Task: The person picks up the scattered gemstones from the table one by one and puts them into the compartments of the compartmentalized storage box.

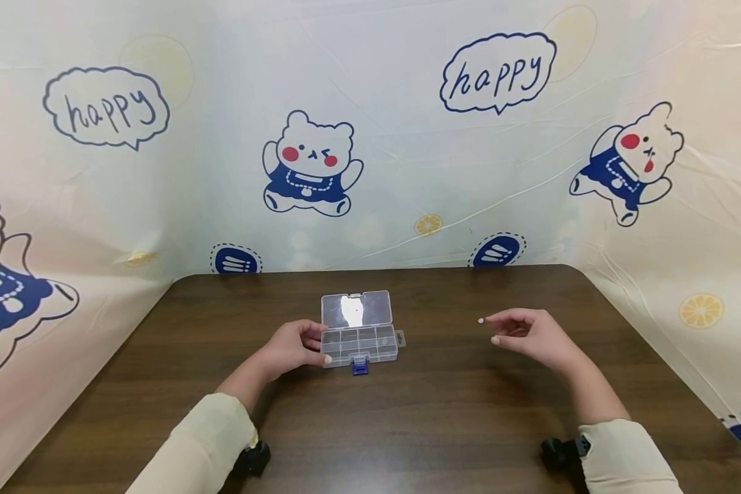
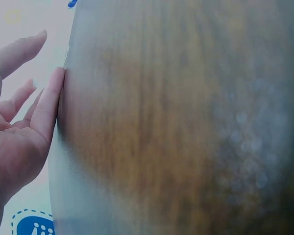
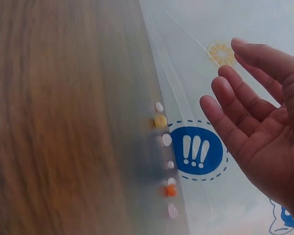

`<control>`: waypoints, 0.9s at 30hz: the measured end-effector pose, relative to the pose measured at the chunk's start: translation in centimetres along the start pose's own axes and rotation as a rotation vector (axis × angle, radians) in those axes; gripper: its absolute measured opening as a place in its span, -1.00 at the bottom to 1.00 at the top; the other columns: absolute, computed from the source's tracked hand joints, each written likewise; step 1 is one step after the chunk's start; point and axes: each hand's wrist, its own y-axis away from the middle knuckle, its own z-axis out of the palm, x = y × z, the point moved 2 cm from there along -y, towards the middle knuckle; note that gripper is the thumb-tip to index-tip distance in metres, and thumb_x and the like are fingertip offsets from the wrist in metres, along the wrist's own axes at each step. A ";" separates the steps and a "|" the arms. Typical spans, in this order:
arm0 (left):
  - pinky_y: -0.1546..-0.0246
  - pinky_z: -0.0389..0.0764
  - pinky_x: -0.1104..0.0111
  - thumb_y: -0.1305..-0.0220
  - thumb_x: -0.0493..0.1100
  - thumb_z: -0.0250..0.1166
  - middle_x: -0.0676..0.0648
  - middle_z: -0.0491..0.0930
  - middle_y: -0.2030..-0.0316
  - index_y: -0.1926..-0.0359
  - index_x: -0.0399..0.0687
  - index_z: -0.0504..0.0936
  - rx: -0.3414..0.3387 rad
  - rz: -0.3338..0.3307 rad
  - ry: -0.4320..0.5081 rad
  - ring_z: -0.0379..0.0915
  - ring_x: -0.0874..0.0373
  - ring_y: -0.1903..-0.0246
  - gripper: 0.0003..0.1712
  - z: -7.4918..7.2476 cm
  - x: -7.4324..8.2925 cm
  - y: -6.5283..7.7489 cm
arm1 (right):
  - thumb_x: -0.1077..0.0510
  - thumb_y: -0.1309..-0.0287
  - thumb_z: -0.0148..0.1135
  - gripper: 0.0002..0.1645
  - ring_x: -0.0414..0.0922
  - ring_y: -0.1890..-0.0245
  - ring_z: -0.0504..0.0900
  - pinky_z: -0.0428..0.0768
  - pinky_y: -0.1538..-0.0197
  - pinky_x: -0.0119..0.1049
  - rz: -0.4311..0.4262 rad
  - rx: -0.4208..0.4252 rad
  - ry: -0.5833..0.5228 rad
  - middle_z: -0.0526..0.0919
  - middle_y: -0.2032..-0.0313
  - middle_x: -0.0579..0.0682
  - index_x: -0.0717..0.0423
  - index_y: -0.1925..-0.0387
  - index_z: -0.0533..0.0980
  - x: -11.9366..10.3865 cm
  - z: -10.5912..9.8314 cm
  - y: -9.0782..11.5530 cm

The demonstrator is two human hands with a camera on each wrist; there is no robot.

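Closing hastily, your right hand [image 1: 538, 336], fingers apart, could flick the white pill [image 1: 480, 321] just beyond them; your left hand [image 1: 289, 350], fingers gripping the clear box [image 1: 370, 344], could tip it by pressing.

Left wrist view's mostly blurry brown tabletop [image 2: 161, 127] from 12 o'clock round to 6, with the left hand [image 2: 17, 134] over at 9, palm showing, plus a blue printed badge [image 2: 29, 228] on the pale sheet [image 2: 29, 197] between 7 and 8.
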 end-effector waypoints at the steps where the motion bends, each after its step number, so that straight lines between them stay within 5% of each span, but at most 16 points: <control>1: 0.09 0.63 0.26 0.16 -0.20 0.63 -0.08 0.59 0.16 -0.12 -0.19 0.56 0.000 0.001 0.001 0.52 0.06 0.17 -0.26 0.0 0.0 0.0 | 0.23 -0.06 0.45 -0.60 -0.09 0.21 0.64 0.62 0.15 -0.36 -0.001 0.006 -0.002 0.66 0.10 0.27 0.27 0.04 0.62 0.1 -0.1 0.1; 27: 0.08 0.63 0.26 0.16 -0.20 0.63 -0.08 0.59 0.14 -0.12 -0.18 0.55 -0.005 0.000 -0.001 0.52 0.06 0.16 -0.25 -0.1 0.1 0.1 | 0.14 -0.12 0.42 -0.54 -0.12 0.25 0.60 0.65 0.33 -0.28 0.072 0.041 0.088 0.64 0.08 0.29 0.27 -0.03 0.59 1.2 -3.6 2.2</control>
